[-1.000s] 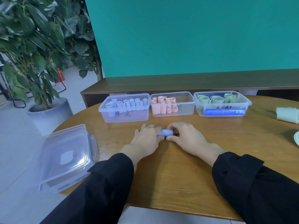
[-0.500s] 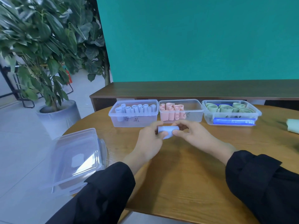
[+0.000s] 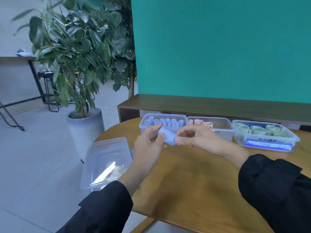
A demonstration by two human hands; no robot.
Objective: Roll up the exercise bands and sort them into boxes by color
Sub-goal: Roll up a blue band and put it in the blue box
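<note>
A rolled light-blue band (image 3: pixel 168 137) is held above the counter (image 3: pixel 185 182), just in front of the left box (image 3: pixel 146 126) of blue rolls. The left hand (image 3: pixel 148 145) pinches its left end, thumb in front and fingers curled behind; the right hand (image 3: pixel 196 138) holds the right end the same way, its grip closed round the roll. Beside the blue box stand the middle box (image 3: pixel 223 130) with pink rolls and the right box (image 3: pixel 269 145) with green ones. Clear lids (image 3: pixel 104 162) lie at the counter's left edge.

Wooden table (image 3: pixel 185 182), boxes (image 3: pixel 262 142), lids (image 3: pixel 104 163)
</note>
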